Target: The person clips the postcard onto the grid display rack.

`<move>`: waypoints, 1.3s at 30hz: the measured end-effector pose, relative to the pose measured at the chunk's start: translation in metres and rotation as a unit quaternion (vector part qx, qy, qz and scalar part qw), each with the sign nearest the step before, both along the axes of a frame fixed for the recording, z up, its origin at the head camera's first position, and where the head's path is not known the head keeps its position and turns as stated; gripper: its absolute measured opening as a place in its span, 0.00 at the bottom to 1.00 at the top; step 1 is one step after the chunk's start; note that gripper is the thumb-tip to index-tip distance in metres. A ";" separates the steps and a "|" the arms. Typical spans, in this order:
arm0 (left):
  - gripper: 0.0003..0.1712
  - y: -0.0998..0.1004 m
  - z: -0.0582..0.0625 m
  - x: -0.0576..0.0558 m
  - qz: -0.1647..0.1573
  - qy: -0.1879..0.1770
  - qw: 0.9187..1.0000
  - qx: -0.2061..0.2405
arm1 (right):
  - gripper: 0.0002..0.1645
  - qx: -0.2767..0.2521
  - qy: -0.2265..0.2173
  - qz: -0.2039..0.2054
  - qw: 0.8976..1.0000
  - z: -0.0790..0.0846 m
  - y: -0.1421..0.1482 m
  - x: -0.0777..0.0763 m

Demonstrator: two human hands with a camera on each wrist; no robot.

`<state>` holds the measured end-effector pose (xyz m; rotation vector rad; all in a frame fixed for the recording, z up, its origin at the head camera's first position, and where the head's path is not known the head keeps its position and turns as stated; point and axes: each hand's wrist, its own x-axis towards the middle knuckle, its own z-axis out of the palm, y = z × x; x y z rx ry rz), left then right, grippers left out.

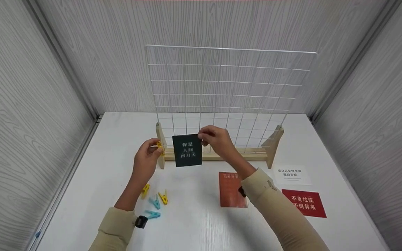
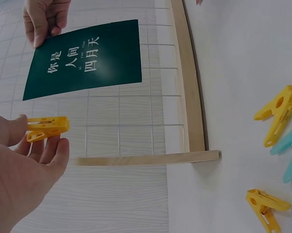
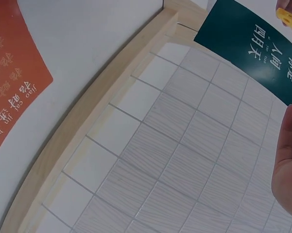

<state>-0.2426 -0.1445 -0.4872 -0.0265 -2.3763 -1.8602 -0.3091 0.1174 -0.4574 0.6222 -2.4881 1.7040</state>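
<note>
A dark green card [image 1: 188, 158] with white lettering hangs in front of the wire grid rack [image 1: 229, 83]. My right hand [image 1: 218, 139] pinches the card by its upper right corner. To the card's left, my left hand [image 1: 146, 158] holds a yellow clothes peg [image 2: 49, 127] between thumb and fingers, beside the rack's left wooden foot [image 1: 160, 146]. The peg and the card are apart. In the right wrist view the green card [image 3: 255, 46] shows at upper right, above the right hand [image 3: 289, 162], which the frame edge cuts off.
Yellow pegs [image 1: 164, 198] and blue pegs [image 1: 153, 214] lie on the white table [image 1: 194, 226] at left. An orange card [image 1: 230, 195] lies under the right forearm. Further right are a white card [image 1: 293, 176] and a red card [image 1: 309, 205].
</note>
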 end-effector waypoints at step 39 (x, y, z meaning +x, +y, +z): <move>0.20 -0.001 0.104 -0.036 0.065 0.130 0.988 -0.060 | 0.08 0.000 0.101 -0.025 0.995 0.091 -0.015 -0.036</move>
